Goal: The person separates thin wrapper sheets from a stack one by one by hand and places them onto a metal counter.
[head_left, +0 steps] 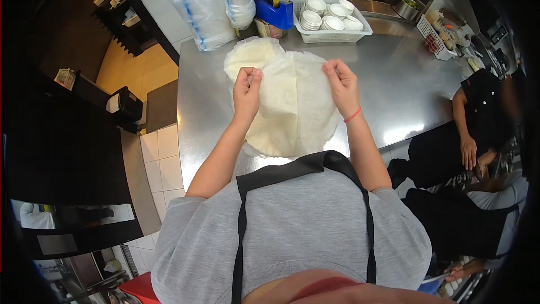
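Grey shirt (306, 231) fills the bottom centre while its wearer's left hand (246, 94) and right hand (342, 85) pinch a pale sheet (315, 98) mid-frame, below a basket (331, 38) of stacked white bowls (333, 23) at upper centre.

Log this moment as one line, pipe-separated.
left hand: pinching pale sheet, left side | right hand: pinching same sheet, right side | surface: steel table | beyond: blue tape dispenser

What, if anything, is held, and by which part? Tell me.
A pale sheet: the left hand pinches its upper left edge, the right hand its upper right.
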Motion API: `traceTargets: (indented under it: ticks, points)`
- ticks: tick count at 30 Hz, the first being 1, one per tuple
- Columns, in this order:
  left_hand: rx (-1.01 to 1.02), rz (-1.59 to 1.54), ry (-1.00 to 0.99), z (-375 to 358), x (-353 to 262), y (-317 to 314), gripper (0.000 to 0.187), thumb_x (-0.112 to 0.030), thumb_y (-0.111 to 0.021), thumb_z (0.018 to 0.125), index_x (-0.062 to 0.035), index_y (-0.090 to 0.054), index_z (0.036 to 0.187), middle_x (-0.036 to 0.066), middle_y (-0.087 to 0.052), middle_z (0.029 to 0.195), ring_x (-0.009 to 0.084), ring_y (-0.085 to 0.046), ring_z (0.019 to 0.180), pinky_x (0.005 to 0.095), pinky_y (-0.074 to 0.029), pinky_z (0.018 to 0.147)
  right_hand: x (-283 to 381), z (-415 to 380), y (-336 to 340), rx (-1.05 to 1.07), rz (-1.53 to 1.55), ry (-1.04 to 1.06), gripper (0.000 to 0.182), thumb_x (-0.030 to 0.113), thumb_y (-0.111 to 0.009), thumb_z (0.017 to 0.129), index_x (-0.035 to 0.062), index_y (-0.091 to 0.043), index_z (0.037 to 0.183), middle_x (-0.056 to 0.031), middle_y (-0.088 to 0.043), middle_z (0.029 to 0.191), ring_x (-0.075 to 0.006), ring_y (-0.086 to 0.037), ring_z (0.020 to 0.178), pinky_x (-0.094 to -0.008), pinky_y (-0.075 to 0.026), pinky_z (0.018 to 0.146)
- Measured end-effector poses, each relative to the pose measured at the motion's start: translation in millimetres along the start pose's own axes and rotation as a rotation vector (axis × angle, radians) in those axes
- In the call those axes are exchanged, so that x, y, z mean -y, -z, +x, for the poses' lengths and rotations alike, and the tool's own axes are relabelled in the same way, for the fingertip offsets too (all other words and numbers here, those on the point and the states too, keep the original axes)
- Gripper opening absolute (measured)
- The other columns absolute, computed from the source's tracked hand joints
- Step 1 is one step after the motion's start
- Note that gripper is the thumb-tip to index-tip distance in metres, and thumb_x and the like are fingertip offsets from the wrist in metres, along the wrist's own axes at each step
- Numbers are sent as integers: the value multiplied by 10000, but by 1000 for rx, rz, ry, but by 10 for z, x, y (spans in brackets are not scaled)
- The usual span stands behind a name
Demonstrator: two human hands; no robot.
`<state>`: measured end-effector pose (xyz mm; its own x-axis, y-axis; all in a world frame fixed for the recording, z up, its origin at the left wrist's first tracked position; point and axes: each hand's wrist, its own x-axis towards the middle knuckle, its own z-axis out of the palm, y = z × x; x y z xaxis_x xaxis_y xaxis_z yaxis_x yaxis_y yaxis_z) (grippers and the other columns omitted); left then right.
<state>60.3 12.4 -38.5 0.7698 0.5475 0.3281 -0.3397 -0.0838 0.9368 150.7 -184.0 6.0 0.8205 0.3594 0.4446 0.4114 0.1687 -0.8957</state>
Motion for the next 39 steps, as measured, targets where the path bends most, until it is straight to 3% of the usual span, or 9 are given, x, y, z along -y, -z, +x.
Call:
traceTargets:
  ticks: [7, 11, 17, 20, 27, 29, 33, 35, 39]
  points:
    - [329, -39, 215, 48, -291, -256, 288, -316, -510, 902, -41, -497, 990, 15, -534, 919, 69, -465, 869, 209, -366, 768, 196, 13, -31, 386, -46, 50, 139, 146, -569, 869, 12, -588, 833, 37, -525, 711, -35, -446, 678, -192, -383, 620]
    - [438, -110, 252, 107, -281, -306, 276, -287, -577, 866, -14, -566, 909, -14, -583, 797, 62, -513, 725, 193, -400, 685, 172, 42, 156, 415, -80, 15, 141, 148, -572, 865, 11, -578, 835, 29, -528, 726, -35, -448, 694, -198, -386, 628]
    - [390, 368, -96, -18, -351, -388, 182, -220, -597, 842, -39, -581, 855, 9, -512, 555, 41, -405, 506, 232, -335, 466, -9, -28, -8, 246, -97, 104, 294, 297, -640, 809, 13, -565, 833, -7, -528, 749, -56, -451, 692, -215, -387, 603]
    - [349, 345, -202, -56, -300, -420, 164, -203, -595, 839, -44, -558, 825, 18, -436, 500, 42, -354, 472, 247, -288, 430, -62, -70, -146, 358, -275, -192, 334, 340, -601, 836, 35, -502, 744, 15, -415, 640, -69, -374, 601, -231, -355, 544]
    - [203, 237, -9, -51, -41, -57, 199, -208, -605, 834, -30, -527, 792, -22, -432, 555, 56, -368, 511, 230, -311, 461, -89, -71, -10, 301, -152, -228, 293, 240, -505, 905, 23, -459, 715, 16, -408, 670, -78, -363, 619, -233, -342, 555]
    - [275, 263, -204, -40, -1, -63, 219, -222, -619, 830, -26, -526, 798, -19, -503, 664, 53, -412, 578, 211, -356, 520, -67, -94, -107, 261, -20, 19, 267, 216, -491, 910, -10, -512, 769, 2, -472, 762, -81, -425, 705, -217, -367, 639]
    - [269, 259, -206, -28, -377, -234, 235, -235, -634, 822, -24, -531, 814, 12, -553, 764, 52, -449, 639, 203, -389, 584, 75, -120, -86, 458, 23, -143, 235, 188, -482, 911, -28, -573, 888, -17, -530, 871, -96, -484, 834, -214, -380, 749]
    - [303, 169, 132, 1, -397, -245, 244, -235, -639, 818, -14, -538, 830, 27, -578, 749, 58, -467, 638, 209, -401, 595, -9, -121, -37, 552, -51, -103, 226, 192, -503, 898, -11, -592, 938, -34, -559, 877, -107, -523, 856, -223, -402, 766]
    - [254, 185, 77, -30, -303, -227, 220, -218, -622, 831, -14, -542, 818, 18, -569, 697, 53, -464, 626, 207, -399, 582, 1, -99, -2, 401, -67, -193, 212, 206, -533, 882, 0, -573, 856, -48, -534, 815, -97, -509, 777, -226, -407, 699]
